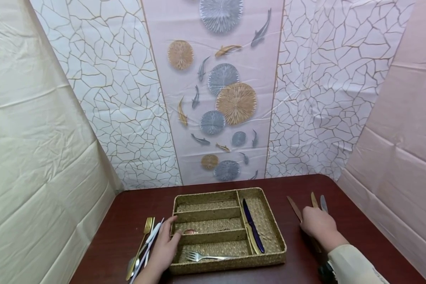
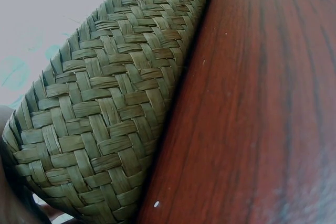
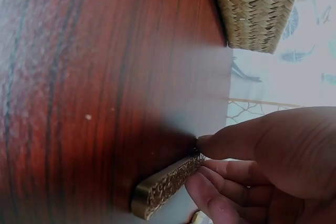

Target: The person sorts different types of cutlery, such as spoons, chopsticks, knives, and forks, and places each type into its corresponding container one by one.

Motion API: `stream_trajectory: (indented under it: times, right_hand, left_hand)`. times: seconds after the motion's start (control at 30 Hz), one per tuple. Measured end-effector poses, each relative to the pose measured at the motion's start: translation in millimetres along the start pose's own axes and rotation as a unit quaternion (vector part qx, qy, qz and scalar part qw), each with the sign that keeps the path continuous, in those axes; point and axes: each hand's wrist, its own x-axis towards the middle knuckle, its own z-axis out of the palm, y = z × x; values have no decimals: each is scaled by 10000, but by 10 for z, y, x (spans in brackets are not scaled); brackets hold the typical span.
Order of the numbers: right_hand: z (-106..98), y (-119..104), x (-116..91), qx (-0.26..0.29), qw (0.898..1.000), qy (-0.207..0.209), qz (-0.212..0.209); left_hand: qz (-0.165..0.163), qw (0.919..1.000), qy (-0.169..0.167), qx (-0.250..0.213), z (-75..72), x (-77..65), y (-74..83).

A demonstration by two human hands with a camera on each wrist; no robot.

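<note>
My left hand [image 1: 164, 246] holds the left rim of a woven cutlery tray [image 1: 230, 265], with the thumb over the edge; the tray's woven side [image 2: 110, 108] fills much of the left wrist view. To the right of the tray, my right hand [image 1: 317, 225] pinches a copper-coloured knife [image 1: 294, 207] between thumb and fingers. Its textured handle [image 3: 168, 184] lies low along the table in the right wrist view. Just beyond this hand a gold knife [image 1: 314, 200] and a silver knife [image 1: 324, 203] lie side by side, their handles hidden under it.
A dark blue knife [image 1: 253, 225] and a gold knife [image 1: 252, 239] lie in the tray's right compartment. A silver fork [image 1: 198, 256] is in the front one, a coppery piece [image 1: 189, 232] in the middle one. Left of the tray lie a gold fork [image 1: 147, 228] and several white-handled pieces [image 1: 152, 233].
</note>
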Motion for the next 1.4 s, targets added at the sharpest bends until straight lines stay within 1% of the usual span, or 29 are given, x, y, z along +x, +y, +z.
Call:
stream_trajectory:
  times: [0.13, 0.2, 0.37, 0.5, 0.7, 0.83, 0.97, 1.2, 1.4]
  right_hand:
    - [-4, -11, 8, -43, 10000, 57, -12]
    - [-1, -11, 15, -44, 10000, 36, 7]
    - [25, -3, 37, -41, 10000, -23, 41]
    - [57, 2, 60, -90, 9999, 0, -43]
    - [82, -10, 54, -35, 9997, 106, -214]
    - [87, -25, 57, 79, 9992, 282, -285]
    - [72, -54, 64, 134, 9983, 443, -342]
    - [8, -164, 65, 240, 9981, 454, -334]
    - [-58, -269, 75, 376, 9967, 556, -464]
  left_hand:
    - [-10, 10000, -6, -23, -4, -3, 4]
    - [-38, 10000, -9, -30, -5, -1, 2]
    - [13, 10000, -27, -20, -10, 5, -6]
    - [-3, 10000, -25, -42, -13, 6, -13]
    - [-3, 10000, -29, -22, -12, 12, -12]
    - [-7, 10000, -21, -33, -14, 11, -11]
    - [-14, 10000, -22, -40, -15, 12, -21]
    - [-44, 10000, -38, -13, -12, 15, -22]
    - [-16, 10000, -58, -10, -13, 8, -25]
